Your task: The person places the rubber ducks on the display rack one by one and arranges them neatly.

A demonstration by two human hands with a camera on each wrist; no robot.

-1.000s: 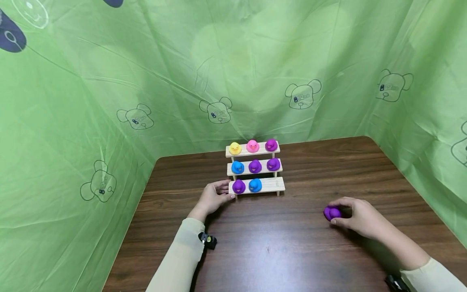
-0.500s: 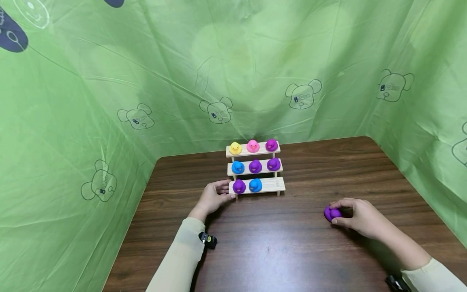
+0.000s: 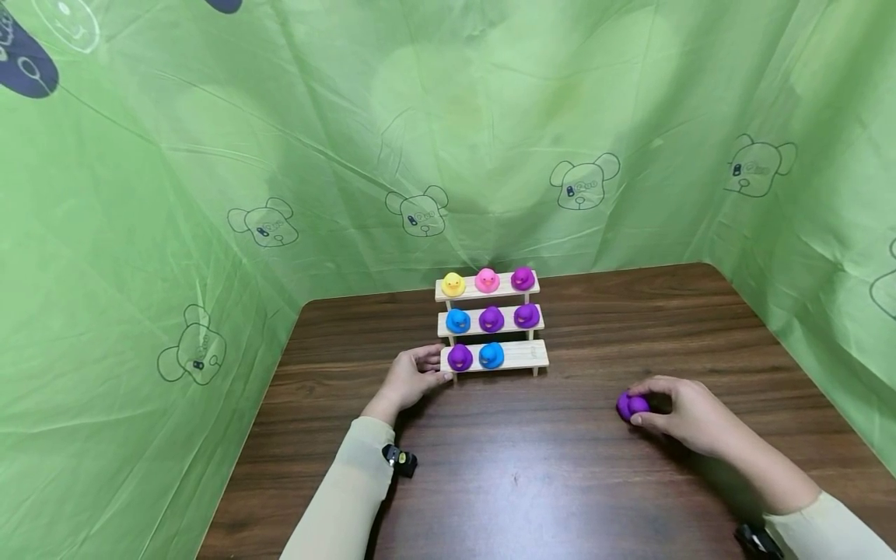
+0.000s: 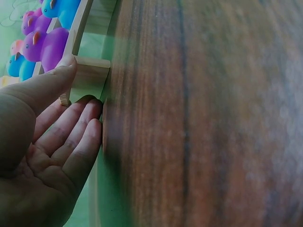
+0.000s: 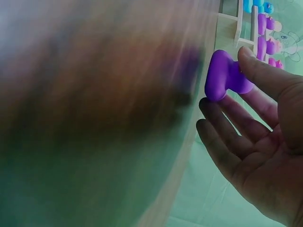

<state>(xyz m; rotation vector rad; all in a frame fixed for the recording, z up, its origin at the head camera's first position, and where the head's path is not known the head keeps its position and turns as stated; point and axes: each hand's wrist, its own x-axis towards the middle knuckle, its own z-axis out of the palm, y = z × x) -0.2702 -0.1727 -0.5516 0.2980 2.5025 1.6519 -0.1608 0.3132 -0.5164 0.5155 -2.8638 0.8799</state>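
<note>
A three-tier wooden stand [image 3: 521, 355] holds rows of small rubber ducks. My left hand [image 3: 408, 379] holds the left end of its lowest tier, thumb at the front corner and fingers farther back. On that tier sit a purple duck [image 3: 460, 358] and a blue duck [image 3: 491, 355], with bare wood to their right. My right hand [image 3: 689, 414], right of the stand, pinches another purple rubber duck [image 3: 633, 405] between thumb and fingers. In the right wrist view this purple duck [image 5: 218, 75] appears clear of the tabletop, its other fingers spread below.
The middle tier carries a blue duck [image 3: 458, 320] and two purple ones. Yellow [image 3: 453, 285], pink [image 3: 487, 280] and purple ducks stand on the top tier. A green curtain [image 3: 490, 140] hangs behind and beside the brown wooden table [image 3: 518, 482].
My right hand has shifted slightly left and away from me with the purple duck. The left hand keeps its place at the stand.
</note>
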